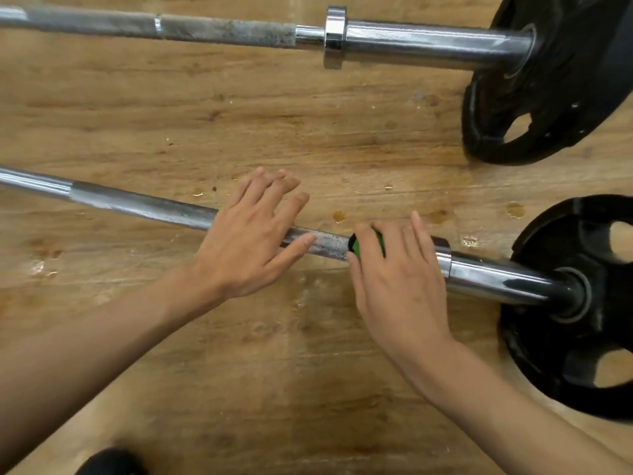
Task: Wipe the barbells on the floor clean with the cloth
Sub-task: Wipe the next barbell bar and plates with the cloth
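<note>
Two barbells lie on a wooden floor. The near barbell (147,205) runs from the left edge down to a black plate (579,341) at the right. My right hand (394,279) wraps a green cloth (368,242) around its shaft, just left of the collar. My left hand (253,234) rests flat on the same shaft with fingers spread and straight. The far barbell (219,29) crosses the top, its knurled shaft dusty and grey, with a second black plate (548,97) at its right end.
The wooden floor (308,125) between the two bars shows small chips and worn patches. A dark shape, perhaps a shoe (109,462), sits at the bottom left edge. Both plates stand at the right side.
</note>
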A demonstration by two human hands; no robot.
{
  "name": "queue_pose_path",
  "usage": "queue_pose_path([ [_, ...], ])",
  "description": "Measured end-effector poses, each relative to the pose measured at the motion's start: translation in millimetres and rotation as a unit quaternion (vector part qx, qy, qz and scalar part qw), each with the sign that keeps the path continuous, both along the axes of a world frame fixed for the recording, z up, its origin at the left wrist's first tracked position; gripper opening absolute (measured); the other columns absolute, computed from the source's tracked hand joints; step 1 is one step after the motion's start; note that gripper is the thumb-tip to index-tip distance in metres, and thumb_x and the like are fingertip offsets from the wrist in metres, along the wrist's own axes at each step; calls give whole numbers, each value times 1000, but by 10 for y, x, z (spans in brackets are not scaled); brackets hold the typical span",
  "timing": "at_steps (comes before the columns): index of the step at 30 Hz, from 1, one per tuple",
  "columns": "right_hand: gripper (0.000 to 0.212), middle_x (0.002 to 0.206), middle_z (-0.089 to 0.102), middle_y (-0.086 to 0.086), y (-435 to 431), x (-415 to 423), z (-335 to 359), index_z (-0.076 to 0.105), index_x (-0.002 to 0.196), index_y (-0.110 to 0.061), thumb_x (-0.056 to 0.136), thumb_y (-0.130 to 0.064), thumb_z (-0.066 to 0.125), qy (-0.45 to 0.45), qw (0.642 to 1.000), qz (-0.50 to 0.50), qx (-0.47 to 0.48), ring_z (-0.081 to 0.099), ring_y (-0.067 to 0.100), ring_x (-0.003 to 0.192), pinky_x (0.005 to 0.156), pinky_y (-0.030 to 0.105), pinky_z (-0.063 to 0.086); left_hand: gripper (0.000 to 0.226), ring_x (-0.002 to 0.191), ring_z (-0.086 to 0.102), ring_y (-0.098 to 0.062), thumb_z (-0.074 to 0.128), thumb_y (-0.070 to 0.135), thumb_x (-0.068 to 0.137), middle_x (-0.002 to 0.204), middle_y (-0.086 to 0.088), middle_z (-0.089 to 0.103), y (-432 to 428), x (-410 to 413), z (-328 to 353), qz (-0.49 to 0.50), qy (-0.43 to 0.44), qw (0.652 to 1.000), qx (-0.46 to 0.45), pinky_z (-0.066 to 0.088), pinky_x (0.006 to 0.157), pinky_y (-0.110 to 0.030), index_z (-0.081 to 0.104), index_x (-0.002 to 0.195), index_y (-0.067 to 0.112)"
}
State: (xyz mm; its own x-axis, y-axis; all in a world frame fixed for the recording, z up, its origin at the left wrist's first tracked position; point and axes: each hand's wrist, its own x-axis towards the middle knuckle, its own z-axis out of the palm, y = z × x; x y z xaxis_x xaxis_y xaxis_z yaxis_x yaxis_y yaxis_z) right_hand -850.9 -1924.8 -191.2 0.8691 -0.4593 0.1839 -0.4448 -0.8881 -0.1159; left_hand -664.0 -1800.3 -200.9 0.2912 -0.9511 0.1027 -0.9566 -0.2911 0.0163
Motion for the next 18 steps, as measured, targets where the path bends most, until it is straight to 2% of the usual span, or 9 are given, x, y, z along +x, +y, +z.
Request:
queue_pose_path([
  [3, 43, 109, 63, 9, -120, 1, 45, 57, 133, -8, 105, -35, 39, 67, 997, 28, -28, 62, 31, 99, 126, 52, 23, 67, 138, 48, -40, 29, 56, 107, 142, -19, 57, 74, 233, 106, -27, -20, 999, 1, 23, 124, -52, 61, 134, 4],
  [8, 66, 137, 55, 23, -247, -232, 159, 31, 156, 2, 106, -42, 29, 213, 967, 103, -97, 57, 40, 125, 127, 54, 19, 69, 137, 49, -43, 28, 58, 107, 140, -23, 57, 206, 573, 74, -69, -64, 995, 31, 24, 122, -54, 59, 134, 2],
  [10, 70, 148, 47, 31, -277, -293, 208, 24, 157, 7, 107, -42, 27, 254, 952, 127, -119, 49, 45, 136, 127, 55, 18, 74, 138, 47, -43, 25, 61, 107, 142, -23, 56, 271, 607, -2, -65, -69, 994, 51, 24, 123, -55, 59, 135, 3],
  [12, 74, 145, 46, 37, -169, -228, 243, 27, 152, 13, 107, -45, 22, 288, 944, 108, -120, 46, 49, 137, 126, 55, 18, 75, 140, 45, -43, 25, 64, 105, 144, -23, 55, 307, 597, -44, -54, -67, 995, 50, 23, 124, -56, 60, 135, 4],
  [14, 75, 133, 53, 35, 88, -56, 193, 39, 144, 14, 107, -49, 21, 254, 964, 30, -73, 51, 48, 129, 125, 55, 23, 71, 140, 46, -44, 30, 62, 105, 144, -23, 55, 314, 580, -67, -63, -74, 995, 25, 21, 124, -57, 62, 134, 6],
  [16, 69, 123, 60, 27, 437, 232, 91, 50, 138, 7, 105, -49, 28, 141, 987, -71, 9, 57, 43, 119, 125, 54, 26, 67, 139, 47, -44, 33, 61, 105, 144, -22, 55, 327, 565, -83, -76, -77, 994, -2, 22, 124, -58, 64, 133, 8],
  [18, 61, 129, 60, 19, 781, 575, -12, 50, 144, -2, 106, -45, 29, 52, 990, -111, 64, 55, 37, 123, 128, 50, 19, 67, 140, 46, -45, 32, 59, 105, 146, -23, 54, 356, 577, -102, -84, -72, 994, -14, 22, 123, -59, 66, 131, 7],
])
